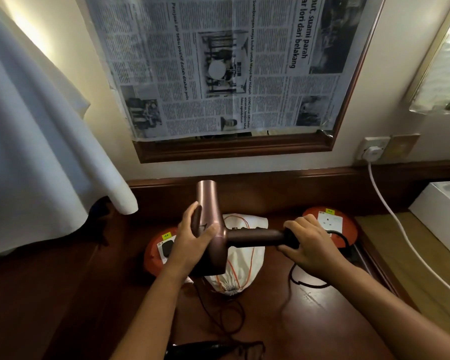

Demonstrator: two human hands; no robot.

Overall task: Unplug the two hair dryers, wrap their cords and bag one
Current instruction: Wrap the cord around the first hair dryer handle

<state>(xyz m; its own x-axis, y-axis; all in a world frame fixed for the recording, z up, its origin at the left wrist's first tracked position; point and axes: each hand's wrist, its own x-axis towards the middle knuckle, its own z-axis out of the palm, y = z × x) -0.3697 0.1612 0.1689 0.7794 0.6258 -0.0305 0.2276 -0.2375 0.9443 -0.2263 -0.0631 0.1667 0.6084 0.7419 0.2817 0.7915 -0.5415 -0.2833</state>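
Both hands held the pink hair dryer (pixel 213 229) above the dark wooden desk (pixel 309 315). Left hand (pixel 192 240) wrapped the barrel, thumb across its near side; right hand (pixel 309 245) clenched the handle's far end, where the black cord (pixel 304 280) left it. Barrel pointed away toward the wall, handle lay level to the right. Directly beneath the dryer lay a white drawstring bag (pixel 242 258), orange string (pixel 247 245) over it, mouth gathered toward the person; contents could not be told. Left of the grip, an orange socket unit (pixel 153 253) with a black plug (pixel 166 248) in it. Right of it, a second orange socket unit (pixel 330 224), its white socket face bare. Below the grip, at the near desk edge, a black hair dryer (pixel 208 348) with its loose cord.
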